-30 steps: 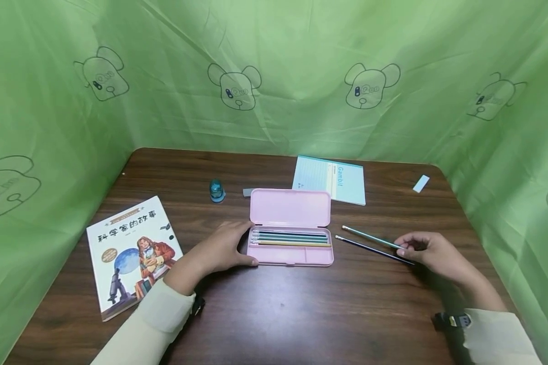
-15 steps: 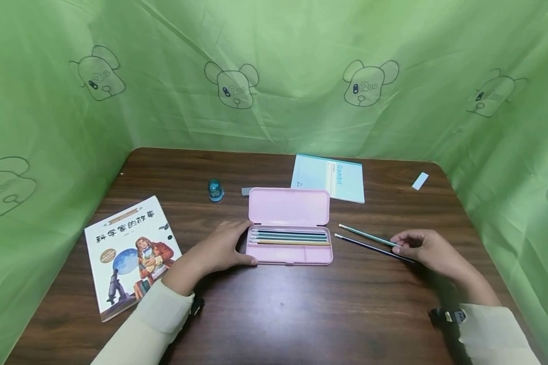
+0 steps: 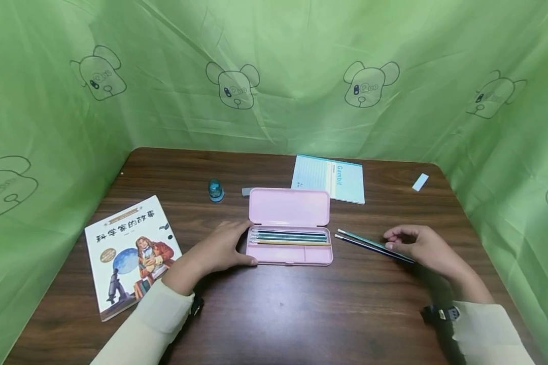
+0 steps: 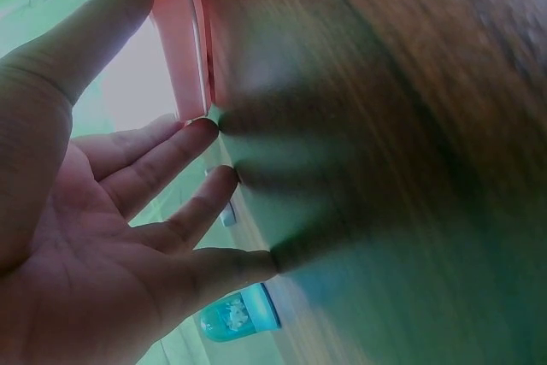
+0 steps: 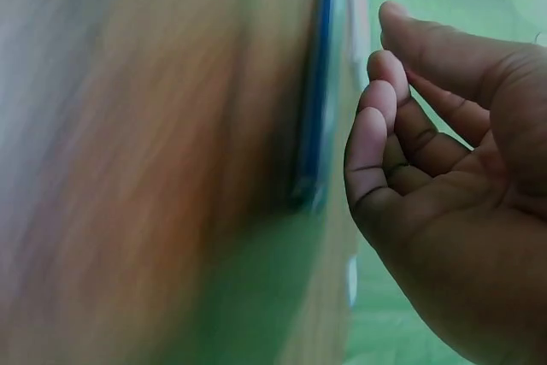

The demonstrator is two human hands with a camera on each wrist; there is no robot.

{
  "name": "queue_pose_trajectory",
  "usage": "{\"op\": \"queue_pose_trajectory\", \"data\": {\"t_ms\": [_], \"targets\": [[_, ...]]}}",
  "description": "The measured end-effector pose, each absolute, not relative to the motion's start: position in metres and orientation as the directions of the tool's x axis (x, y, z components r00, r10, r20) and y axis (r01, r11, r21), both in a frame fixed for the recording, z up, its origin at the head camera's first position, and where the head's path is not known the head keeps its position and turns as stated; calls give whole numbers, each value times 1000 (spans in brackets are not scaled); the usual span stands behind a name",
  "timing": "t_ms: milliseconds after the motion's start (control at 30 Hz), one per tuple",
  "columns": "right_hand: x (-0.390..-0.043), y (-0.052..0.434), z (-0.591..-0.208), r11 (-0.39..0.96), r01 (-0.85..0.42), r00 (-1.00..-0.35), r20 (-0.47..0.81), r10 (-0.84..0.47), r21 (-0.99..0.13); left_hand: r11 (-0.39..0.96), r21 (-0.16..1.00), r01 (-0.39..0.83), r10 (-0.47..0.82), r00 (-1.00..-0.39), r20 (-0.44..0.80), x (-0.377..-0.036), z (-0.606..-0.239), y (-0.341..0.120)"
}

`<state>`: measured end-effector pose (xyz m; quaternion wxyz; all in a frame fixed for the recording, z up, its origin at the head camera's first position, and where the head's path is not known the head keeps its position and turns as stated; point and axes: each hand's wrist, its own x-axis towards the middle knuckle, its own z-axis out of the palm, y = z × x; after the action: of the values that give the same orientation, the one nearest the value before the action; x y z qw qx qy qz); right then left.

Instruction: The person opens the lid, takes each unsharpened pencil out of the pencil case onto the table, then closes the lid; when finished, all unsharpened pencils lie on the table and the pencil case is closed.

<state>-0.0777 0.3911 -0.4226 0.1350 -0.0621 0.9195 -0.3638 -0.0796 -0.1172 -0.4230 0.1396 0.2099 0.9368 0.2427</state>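
Green-curtained brown table (image 3: 301, 314). Left hand (image 3: 219, 249) flat, open, steadying pink pencil case (image 3: 288, 225) at fingertips. Right hand (image 3: 420, 244), fingers loosely curled, now nudging teal pencil (image 3: 357, 238) against dark pencil (image 3: 370, 247); not yet gripping either.

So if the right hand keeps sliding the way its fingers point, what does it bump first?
Probably the two loose pencils right at the right hand fingertips; beyond them sits the pink pencil case.
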Motion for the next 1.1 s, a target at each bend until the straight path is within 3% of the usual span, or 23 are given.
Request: {"op": "queue_pose_trajectory", "data": {"t_ms": [267, 600, 1100], "targets": [[-93, 327, -403, 653, -140, -925, -137, -355, -744, 792, 514, 329, 462, -874, -153, -79, -423, -118], [-105, 246, -414, 539, -172, -827, -176, -533, -825, 793, 519, 318, 455, -876, -159, -79, -425, -118], [-106, 218, -424, 621, -283, -808, -168, -565, -731, 792, 526, 311, 452, -877, -163, -79, -427, -118]]}}
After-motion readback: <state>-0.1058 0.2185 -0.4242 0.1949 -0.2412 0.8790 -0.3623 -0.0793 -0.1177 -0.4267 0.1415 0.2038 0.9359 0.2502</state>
